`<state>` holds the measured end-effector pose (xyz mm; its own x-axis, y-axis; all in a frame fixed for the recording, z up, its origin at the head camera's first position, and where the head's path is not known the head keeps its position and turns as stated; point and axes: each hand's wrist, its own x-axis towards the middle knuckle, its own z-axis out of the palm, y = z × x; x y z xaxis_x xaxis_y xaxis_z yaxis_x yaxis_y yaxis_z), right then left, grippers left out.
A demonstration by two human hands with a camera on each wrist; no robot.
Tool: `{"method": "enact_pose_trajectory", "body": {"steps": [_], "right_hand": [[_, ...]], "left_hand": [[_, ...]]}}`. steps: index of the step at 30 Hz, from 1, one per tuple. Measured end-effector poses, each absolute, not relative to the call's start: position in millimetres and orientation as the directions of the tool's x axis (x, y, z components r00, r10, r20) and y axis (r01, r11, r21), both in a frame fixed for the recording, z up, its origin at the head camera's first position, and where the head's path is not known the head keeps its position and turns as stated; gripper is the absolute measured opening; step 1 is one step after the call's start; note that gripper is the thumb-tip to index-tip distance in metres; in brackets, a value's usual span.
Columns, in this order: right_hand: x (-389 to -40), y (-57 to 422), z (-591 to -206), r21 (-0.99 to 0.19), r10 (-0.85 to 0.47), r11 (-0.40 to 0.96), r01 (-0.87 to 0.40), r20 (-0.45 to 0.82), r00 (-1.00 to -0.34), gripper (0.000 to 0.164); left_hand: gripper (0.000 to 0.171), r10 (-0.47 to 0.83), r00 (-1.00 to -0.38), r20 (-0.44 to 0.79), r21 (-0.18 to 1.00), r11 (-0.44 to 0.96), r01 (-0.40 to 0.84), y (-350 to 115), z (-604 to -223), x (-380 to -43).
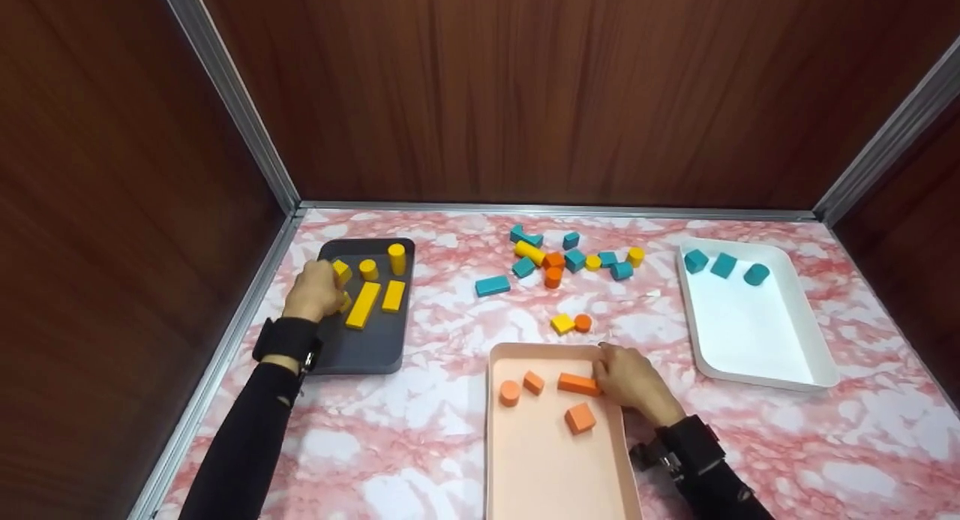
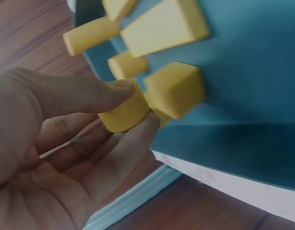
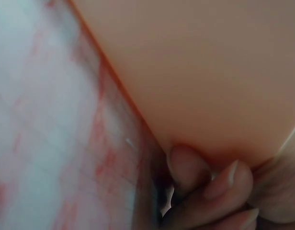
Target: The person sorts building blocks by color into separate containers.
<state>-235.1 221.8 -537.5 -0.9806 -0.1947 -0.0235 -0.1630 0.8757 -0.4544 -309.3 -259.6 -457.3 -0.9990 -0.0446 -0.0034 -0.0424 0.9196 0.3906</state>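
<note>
My left hand (image 1: 313, 291) is over the left side of the dark grey tray (image 1: 367, 355). In the left wrist view its thumb and fingers pinch a short yellow cylinder (image 2: 126, 111), with a yellow cube (image 2: 176, 88) close beside it. Other yellow blocks, among them a long bar (image 1: 363, 305), lie in that tray. At the far right corner of the peach tray (image 1: 555, 482), my right hand (image 1: 634, 381) grips the rim with curled fingers. Beside this hand an orange bar (image 1: 578, 384) lies in the tray, along with an orange cube (image 1: 580, 419) and smaller orange pieces.
Mixed teal, yellow and orange blocks lie in a loose group at the back middle, including a teal block (image 1: 493, 286). A yellow cube (image 1: 562, 324) and an orange cylinder (image 1: 583, 323) lie behind the peach tray. The white tray (image 1: 757, 340) at right holds teal blocks.
</note>
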Motion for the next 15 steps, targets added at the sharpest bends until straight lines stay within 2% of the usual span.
{"method": "enact_pose_trajectory", "body": {"steps": [6, 10, 15], "right_hand": [[-235.5, 223.7, -535.9, -0.460, -0.194, 0.872, -0.164, -0.018, -0.981, 0.025], [-235.8, 224.3, -536.2, -0.453, -0.198, 0.873, -0.184, 0.016, -0.980, 0.032], [-234.9, 224.3, -538.3, -0.451, -0.198, 0.872, -0.190, 0.030, -0.980, 0.037]], "left_hand": [[0.019, -0.078, -0.996, -0.053, 0.364, 0.927, -0.092, -267.2, -473.1, -301.0], [0.022, -0.095, -0.990, -0.104, 0.342, 0.931, -0.126, -272.5, -483.3, -299.0], [0.022, -0.095, -0.990, -0.107, 0.328, 0.936, -0.126, -275.6, -491.6, -297.9]]}}
